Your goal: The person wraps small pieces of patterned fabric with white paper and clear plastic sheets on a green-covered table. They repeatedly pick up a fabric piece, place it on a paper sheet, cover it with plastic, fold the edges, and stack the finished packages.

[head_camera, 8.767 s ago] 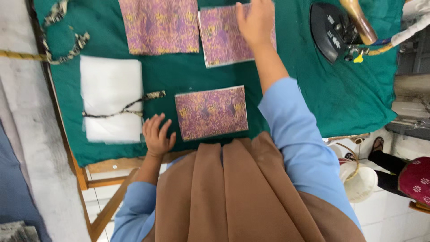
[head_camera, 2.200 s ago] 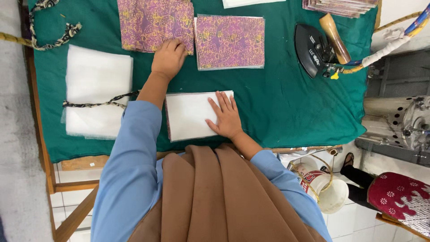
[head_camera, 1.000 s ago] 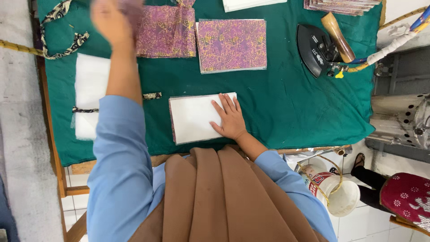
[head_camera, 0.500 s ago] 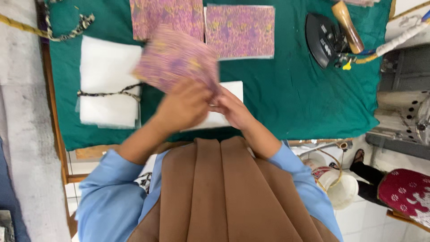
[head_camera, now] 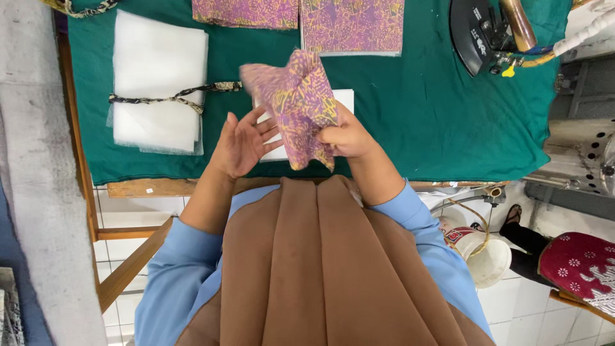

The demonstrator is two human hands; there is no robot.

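Right hand [head_camera: 346,136] pinches crumpled cloth [head_camera: 298,102], left hand [head_camera: 242,142] open, empty; cloth may land creased, skewed on white sheet [head_camera: 343,97].

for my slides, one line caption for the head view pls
Right hand lifts a crumpled purple patterned cloth over the green table cover, open left hand beside it.

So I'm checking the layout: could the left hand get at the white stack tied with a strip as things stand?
Probably yes: the left hand is open and empty, and bare green cloth lies between it and the white stack.
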